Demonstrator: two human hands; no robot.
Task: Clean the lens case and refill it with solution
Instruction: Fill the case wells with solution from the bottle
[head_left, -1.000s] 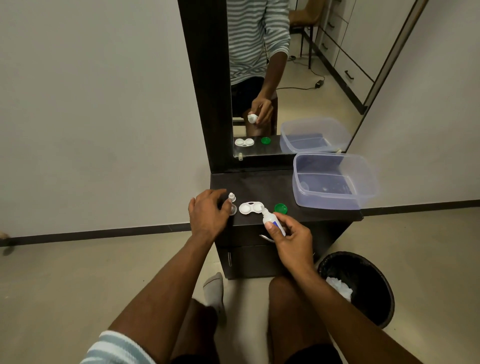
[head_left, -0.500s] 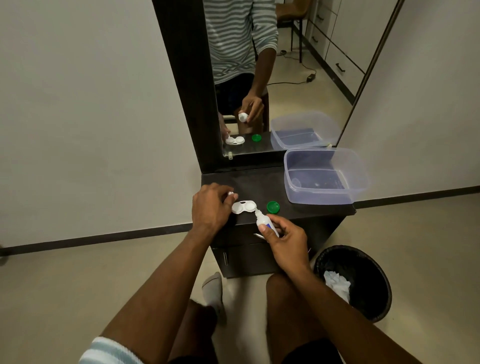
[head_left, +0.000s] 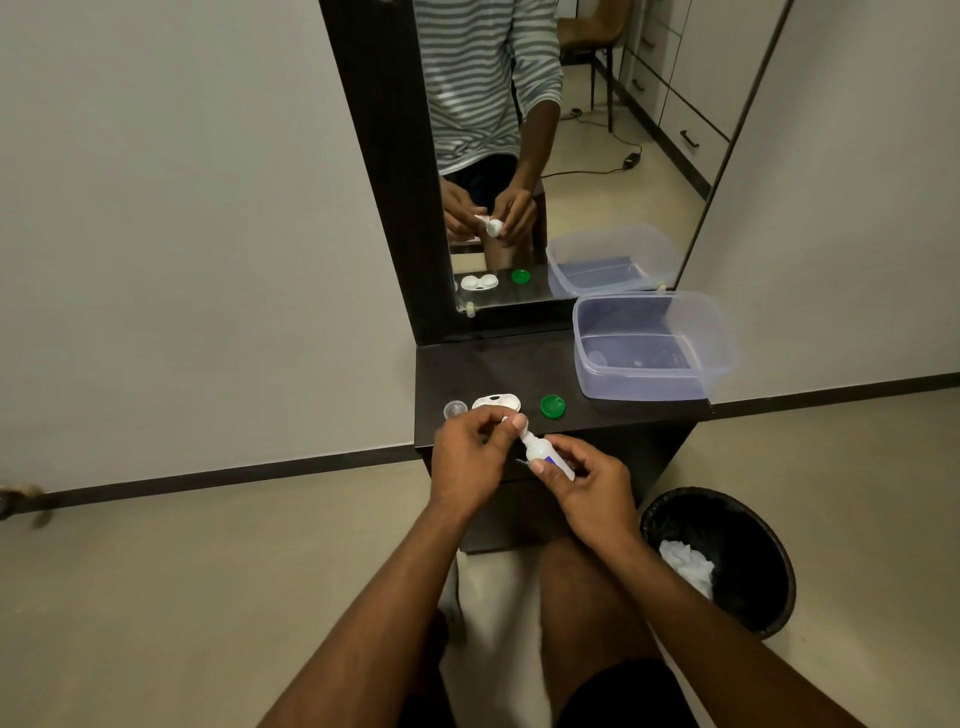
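The small solution bottle (head_left: 548, 454), judged light and squeezable, is gripped around its body by the right hand (head_left: 587, 483) while its tip is pinched by the left hand (head_left: 467, 457).

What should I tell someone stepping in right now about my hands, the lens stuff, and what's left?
Right hand grips the solution bottle, tilted, nozzle up-left.
Left hand pinches at the bottle's nozzle tip; whether it holds a cap is unclear.
Lens case lies open on the dark stand, clear cap to its left, green cap to its right.
Fill level not visible.
Left: close the bottle, screw the caps on.
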